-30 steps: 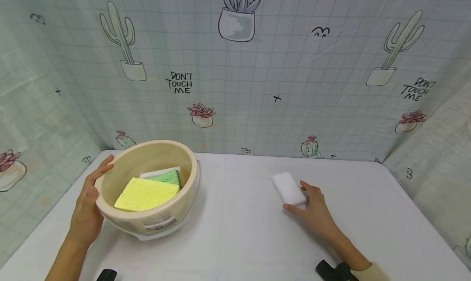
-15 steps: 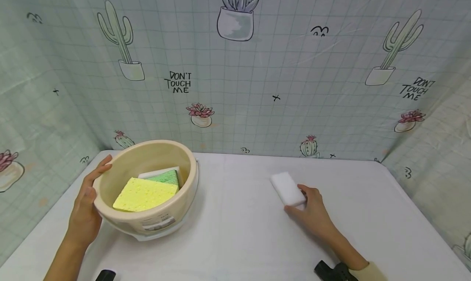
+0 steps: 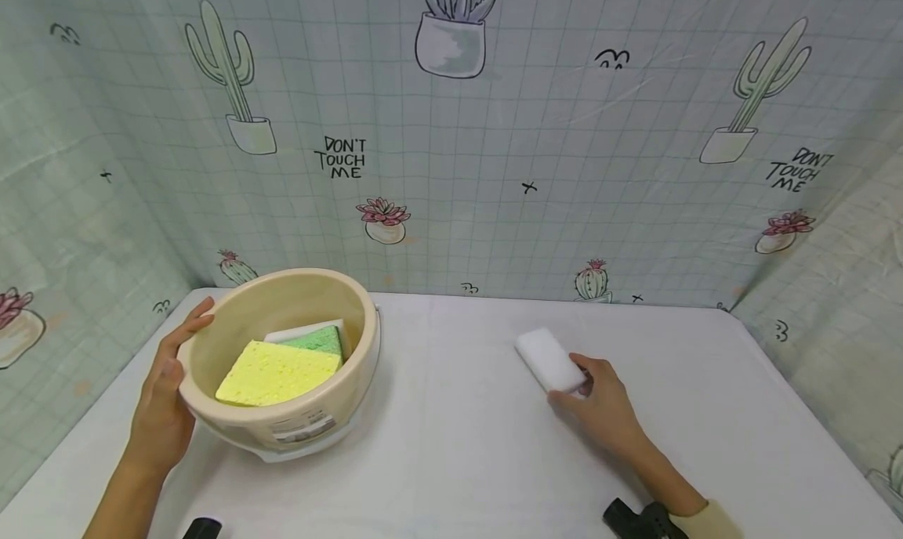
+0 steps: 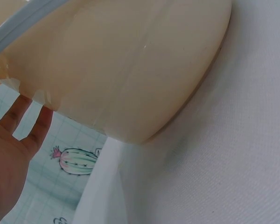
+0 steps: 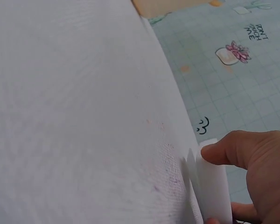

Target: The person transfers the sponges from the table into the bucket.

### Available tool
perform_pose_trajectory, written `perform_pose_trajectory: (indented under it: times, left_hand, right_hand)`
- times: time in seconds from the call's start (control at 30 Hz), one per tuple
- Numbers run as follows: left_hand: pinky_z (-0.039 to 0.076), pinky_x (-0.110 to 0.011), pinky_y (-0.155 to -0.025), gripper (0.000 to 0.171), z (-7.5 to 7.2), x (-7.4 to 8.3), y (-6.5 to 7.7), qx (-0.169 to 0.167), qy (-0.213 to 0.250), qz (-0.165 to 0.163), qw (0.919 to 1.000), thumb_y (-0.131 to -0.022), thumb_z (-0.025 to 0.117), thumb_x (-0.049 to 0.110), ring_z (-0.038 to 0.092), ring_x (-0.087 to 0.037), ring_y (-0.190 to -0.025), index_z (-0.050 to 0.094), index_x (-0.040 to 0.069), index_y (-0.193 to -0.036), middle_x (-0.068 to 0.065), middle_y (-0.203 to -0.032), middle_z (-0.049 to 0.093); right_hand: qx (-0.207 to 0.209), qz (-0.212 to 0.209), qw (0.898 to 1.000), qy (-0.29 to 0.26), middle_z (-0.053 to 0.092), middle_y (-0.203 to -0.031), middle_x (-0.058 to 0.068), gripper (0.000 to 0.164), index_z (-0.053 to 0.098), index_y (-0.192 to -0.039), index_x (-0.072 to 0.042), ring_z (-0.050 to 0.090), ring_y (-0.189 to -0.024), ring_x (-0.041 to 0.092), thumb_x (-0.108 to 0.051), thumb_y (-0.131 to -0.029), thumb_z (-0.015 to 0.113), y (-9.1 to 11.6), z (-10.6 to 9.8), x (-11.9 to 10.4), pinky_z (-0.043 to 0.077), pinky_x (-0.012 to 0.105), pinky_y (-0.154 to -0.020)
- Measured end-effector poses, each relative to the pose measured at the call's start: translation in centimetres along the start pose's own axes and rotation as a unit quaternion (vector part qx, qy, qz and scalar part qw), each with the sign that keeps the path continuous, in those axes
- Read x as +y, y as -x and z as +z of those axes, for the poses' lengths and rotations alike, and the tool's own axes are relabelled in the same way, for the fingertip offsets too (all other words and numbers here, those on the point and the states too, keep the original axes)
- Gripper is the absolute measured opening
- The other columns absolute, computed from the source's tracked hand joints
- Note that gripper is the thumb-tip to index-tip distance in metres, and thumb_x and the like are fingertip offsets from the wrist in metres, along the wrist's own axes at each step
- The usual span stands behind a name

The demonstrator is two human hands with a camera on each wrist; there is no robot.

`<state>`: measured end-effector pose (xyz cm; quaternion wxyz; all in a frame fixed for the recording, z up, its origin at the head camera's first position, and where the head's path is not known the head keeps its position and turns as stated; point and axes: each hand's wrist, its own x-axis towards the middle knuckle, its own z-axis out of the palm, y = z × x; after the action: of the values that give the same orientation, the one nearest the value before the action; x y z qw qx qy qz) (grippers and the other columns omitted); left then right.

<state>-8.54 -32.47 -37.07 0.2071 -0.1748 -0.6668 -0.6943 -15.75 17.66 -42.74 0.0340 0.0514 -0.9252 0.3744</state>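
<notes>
A cream bucket (image 3: 353, 390) stands at the left of the white table in the head view. My left hand (image 3: 162, 414) holds it by its left side, near the rim; in the left wrist view two fingers (image 4: 39, 128) reach the outer wall. Inside the bucket lie a yellow sponge (image 3: 282, 373), a green sponge (image 3: 319, 341) behind it and a white block partly hidden at the back. To the right, my right hand (image 3: 603, 402) pinches a white sponge block (image 3: 549, 359) between thumb and fingers. The right wrist view shows the thumb on one edge of that block (image 5: 214, 186).
The white table (image 3: 451, 445) runs between the bucket and the right hand. A cactus-print curtain (image 3: 451, 171) hangs behind and along both sides. Black wrist devices (image 3: 642, 519) show at the bottom. The bucket's pale handle (image 4: 23, 23) crosses the left wrist view.
My right fingers have closed in on the white sponge block, which has shifted slightly left and up in the head view. The left hand and the bucket stay where they were.
</notes>
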Motion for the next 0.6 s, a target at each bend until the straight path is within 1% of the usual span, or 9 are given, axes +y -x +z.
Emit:
perform_pose_trajectory:
  times: [0.07,0.17,0.33,0.53,0.6]
  left_hand:
    - [0.013,-0.022,-0.112,0.050,-0.15,-0.12,0.01,-0.004,0.002,0.008,1.0000,-0.103,0.030,0.028,0.010,-0.021,-0.143,0.032,-0.001,-0.144,-0.009,-0.157,0.014]
    - [0.012,-0.021,-0.112,0.049,-0.32,-0.24,0.00,-0.013,0.005,0.019,0.9997,-0.104,0.029,0.025,0.009,-0.021,-0.143,0.031,-0.002,-0.145,-0.010,-0.157,0.013]
    - [0.014,-0.021,-0.111,0.049,-0.38,-0.39,-0.03,-0.014,0.004,0.016,0.9998,-0.104,0.028,0.025,0.009,-0.022,-0.143,0.031,-0.001,-0.145,-0.009,-0.157,0.013]
    - [0.014,-0.021,-0.111,0.047,-0.57,-0.80,-0.05,-0.027,0.022,0.035,0.9988,-0.105,0.025,0.020,0.009,-0.022,-0.143,0.030,-0.002,-0.145,-0.011,-0.157,0.013]
    - [0.014,-0.021,-0.111,0.047,-0.66,-0.93,0.02,-0.028,0.021,0.037,0.9987,-0.105,0.024,0.020,0.009,-0.022,-0.143,0.031,-0.003,-0.145,-0.011,-0.157,0.013]
  right_hand:
    - [0.003,-0.001,1.000,-0.007,0.048,-0.123,0.022,0.070,0.042,-0.136,0.006,0.052,-0.096,0.027,-0.020,-0.081,0.077,-0.08,-0.06,-0.12,0.047,0.038,-0.080]
    - [0.003,-0.004,1.000,-0.011,0.049,-0.121,0.021,0.071,0.042,-0.135,0.006,0.053,-0.095,0.026,-0.019,-0.080,0.078,-0.12,-0.20,-0.28,0.047,0.036,-0.078]
    - [0.001,-0.009,1.000,-0.016,0.051,-0.119,0.019,0.070,0.043,-0.135,0.004,0.054,-0.097,0.026,-0.022,-0.080,0.078,-0.10,-0.46,-0.43,0.048,0.036,-0.077]
    - [0.002,-0.030,0.999,-0.018,0.052,-0.121,0.017,0.068,0.045,-0.135,0.000,0.057,-0.098,0.028,-0.020,-0.079,0.078,-0.22,-0.51,-0.64,0.049,0.038,-0.077]
    - [0.001,-0.036,0.999,-0.017,0.052,-0.121,0.017,0.067,0.046,-0.134,0.000,0.057,-0.098,0.028,-0.018,-0.079,0.078,-0.31,-0.47,-0.84,0.050,0.037,-0.077]
